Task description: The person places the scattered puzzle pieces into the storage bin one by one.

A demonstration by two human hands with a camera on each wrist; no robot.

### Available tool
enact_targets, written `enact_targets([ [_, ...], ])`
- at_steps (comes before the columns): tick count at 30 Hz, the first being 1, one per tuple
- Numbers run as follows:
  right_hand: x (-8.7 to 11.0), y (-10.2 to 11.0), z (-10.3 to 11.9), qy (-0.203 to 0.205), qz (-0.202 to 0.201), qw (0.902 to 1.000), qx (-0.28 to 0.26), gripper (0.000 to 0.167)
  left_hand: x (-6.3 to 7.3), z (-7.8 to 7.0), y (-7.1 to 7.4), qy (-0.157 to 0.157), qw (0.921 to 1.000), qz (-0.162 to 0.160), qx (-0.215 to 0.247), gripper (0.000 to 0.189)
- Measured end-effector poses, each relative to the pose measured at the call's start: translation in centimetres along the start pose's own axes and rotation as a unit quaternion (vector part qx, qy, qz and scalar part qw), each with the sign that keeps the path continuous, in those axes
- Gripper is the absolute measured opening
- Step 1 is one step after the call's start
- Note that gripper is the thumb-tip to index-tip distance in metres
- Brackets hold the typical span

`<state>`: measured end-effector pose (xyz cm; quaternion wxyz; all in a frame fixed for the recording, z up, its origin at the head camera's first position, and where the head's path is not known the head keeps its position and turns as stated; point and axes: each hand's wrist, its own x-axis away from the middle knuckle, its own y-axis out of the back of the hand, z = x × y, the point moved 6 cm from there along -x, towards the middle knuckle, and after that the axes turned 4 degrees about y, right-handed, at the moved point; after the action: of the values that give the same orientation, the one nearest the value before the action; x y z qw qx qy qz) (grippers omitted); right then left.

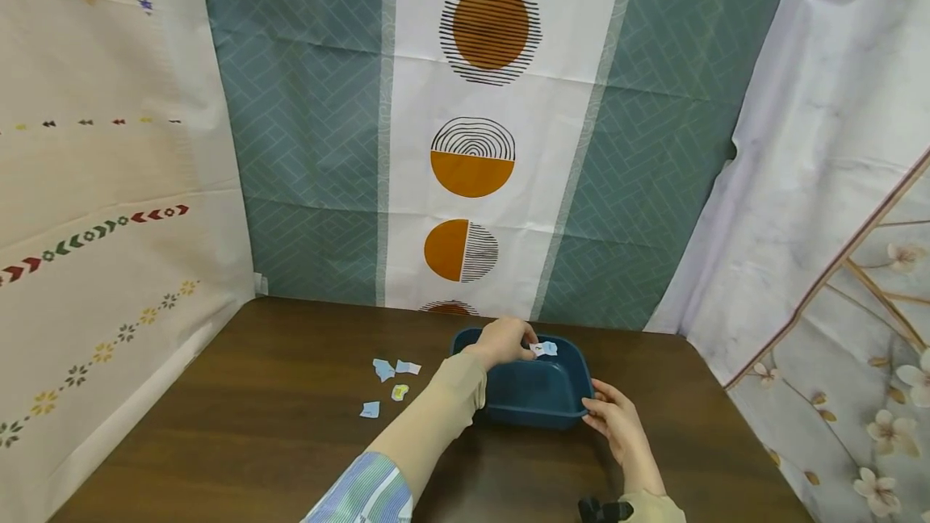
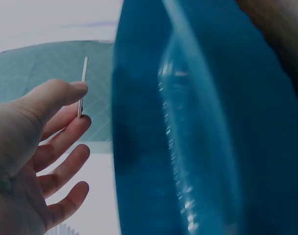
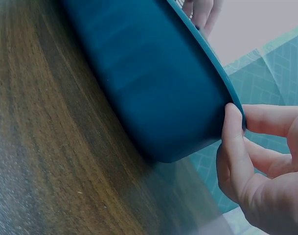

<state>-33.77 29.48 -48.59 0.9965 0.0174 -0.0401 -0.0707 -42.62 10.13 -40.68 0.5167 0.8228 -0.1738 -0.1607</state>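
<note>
My left hand (image 1: 504, 343) reaches over a dark blue plastic bin (image 1: 536, 416) at the far middle of the table. Between its thumb and index finger it pinches a small flat light-blue and white piece (image 1: 546, 349). In the left wrist view this piece (image 2: 85, 73) appears edge-on, thin and stiff, with the other fingers spread behind it. My right hand (image 1: 616, 428) grips the bin's near right corner, thumb and fingers on either side of the rim (image 3: 232, 93). The bare floor of the bin shows in the head view, while my left forearm hides its left end.
Left of the bin, several small flat pieces lie on the brown wooden table (image 1: 276, 394): light-blue ones (image 1: 383, 370) and a yellow one (image 1: 400, 392). A patterned green and white curtain (image 1: 312, 144) hangs behind the table, with pale cloths at both sides.
</note>
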Motion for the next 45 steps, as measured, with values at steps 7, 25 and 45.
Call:
enact_targets([
  [7,0.0,0.1,0.1,0.000,-0.002,1.0000,0.000,0.060,-1.6,-0.3,-2.3,0.030,0.9993,0.017,-0.012,0.022],
  [25,0.2,0.1,-0.3,0.002,-0.005,1.0000,0.006,0.057,-3.1,0.7,-7.0,0.084,0.9938,0.031,-0.066,0.016],
  [45,0.0,0.1,0.1,0.003,-0.010,0.9999,0.004,0.056,-2.9,0.3,-7.5,0.093,0.9914,0.023,-0.089,0.021],
])
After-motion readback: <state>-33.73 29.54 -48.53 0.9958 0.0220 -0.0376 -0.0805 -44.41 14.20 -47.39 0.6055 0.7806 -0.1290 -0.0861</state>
